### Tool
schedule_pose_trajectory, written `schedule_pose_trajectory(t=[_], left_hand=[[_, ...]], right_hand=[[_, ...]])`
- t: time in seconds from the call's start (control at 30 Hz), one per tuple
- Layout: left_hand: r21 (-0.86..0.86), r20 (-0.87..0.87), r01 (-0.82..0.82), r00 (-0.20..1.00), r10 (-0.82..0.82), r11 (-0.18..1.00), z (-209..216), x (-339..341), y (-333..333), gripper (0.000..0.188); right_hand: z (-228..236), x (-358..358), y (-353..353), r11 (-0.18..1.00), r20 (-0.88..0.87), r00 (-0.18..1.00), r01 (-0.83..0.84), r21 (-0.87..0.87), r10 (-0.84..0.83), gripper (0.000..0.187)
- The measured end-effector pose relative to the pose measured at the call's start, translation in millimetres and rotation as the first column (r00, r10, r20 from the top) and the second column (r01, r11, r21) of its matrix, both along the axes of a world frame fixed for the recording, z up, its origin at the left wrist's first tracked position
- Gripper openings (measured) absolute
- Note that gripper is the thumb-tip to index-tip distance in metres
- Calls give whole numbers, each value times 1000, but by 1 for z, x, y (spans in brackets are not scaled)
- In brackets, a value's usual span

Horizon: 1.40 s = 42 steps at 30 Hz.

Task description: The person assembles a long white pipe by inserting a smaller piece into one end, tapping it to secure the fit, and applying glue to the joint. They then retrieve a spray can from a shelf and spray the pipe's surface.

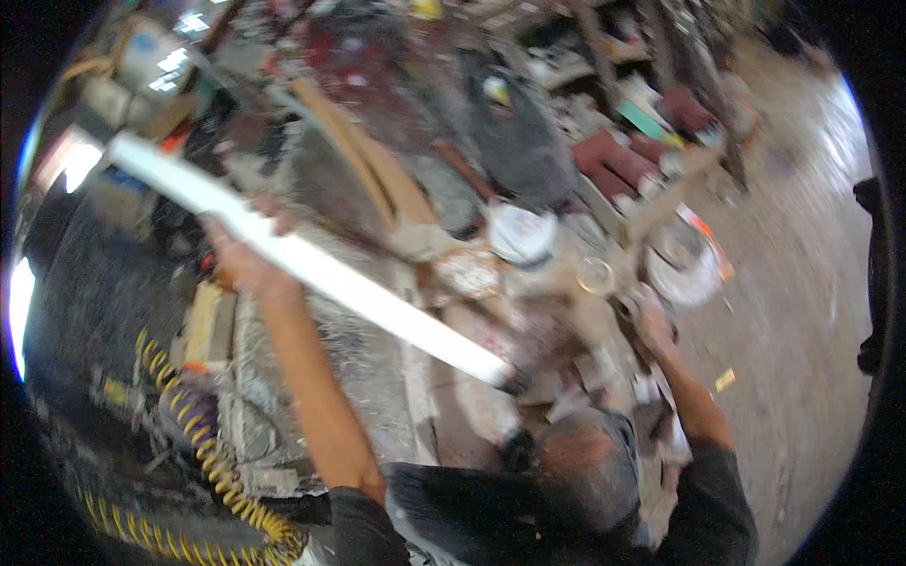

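My left hand (255, 255) is wrapped round a long white bar (349, 288), which slants from the upper left down to the middle of the head view. Its lower end, dark at the tip, hangs over the cluttered ground near my body. Out to the right, my right hand (651, 321) has its fingers curled at a small dark grey thing, too blurred to name. Just beyond that hand lies a round whitish disc (681, 262) with an orange edge. A rounded grey and reddish shape (585, 462) sits between my arms; its kind is unclear.
A yellow coiled hose (203, 453) runs along the lower left. A white round container (522, 233) stands ahead. Beyond it are a dark grey slab (517, 123) and maroon cylinders (609, 165) beside a wooden shelf frame. Bare floor (793, 283) stretches along the right.
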State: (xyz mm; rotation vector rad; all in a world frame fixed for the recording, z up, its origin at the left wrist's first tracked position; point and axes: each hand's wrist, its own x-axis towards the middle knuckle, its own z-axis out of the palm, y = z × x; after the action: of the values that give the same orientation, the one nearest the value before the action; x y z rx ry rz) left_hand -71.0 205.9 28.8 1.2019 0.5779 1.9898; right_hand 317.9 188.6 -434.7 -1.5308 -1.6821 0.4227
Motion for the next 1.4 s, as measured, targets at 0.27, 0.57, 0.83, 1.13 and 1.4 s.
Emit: schedule_pose_trajectory(t=[0.27,0.57,0.83,1.13,1.4], left_hand=[[174,153,518,826,-542,838,2,9,-18,47],[313,178,711,607,-774,630,18,30,-58,46],[241,159,577,770,-619,780,23,18,-74,46],[120,197,304,926,-322,945,20,11,-71,49],[162,147,339,920,-362,927,21,4,-64,44]], right_hand=[[141,9,-125,989,-589,801,-149,-20,109,40],[63,-11,-217,958,-728,630,99,-268,-269,40],[106,2,-213,992,-662,744,2,-128,-87,39],[222,-16,-230,994,-850,516,46,-95,-105,36],[217,-56,-251,991,-732,670,113,-65,-125,24]])
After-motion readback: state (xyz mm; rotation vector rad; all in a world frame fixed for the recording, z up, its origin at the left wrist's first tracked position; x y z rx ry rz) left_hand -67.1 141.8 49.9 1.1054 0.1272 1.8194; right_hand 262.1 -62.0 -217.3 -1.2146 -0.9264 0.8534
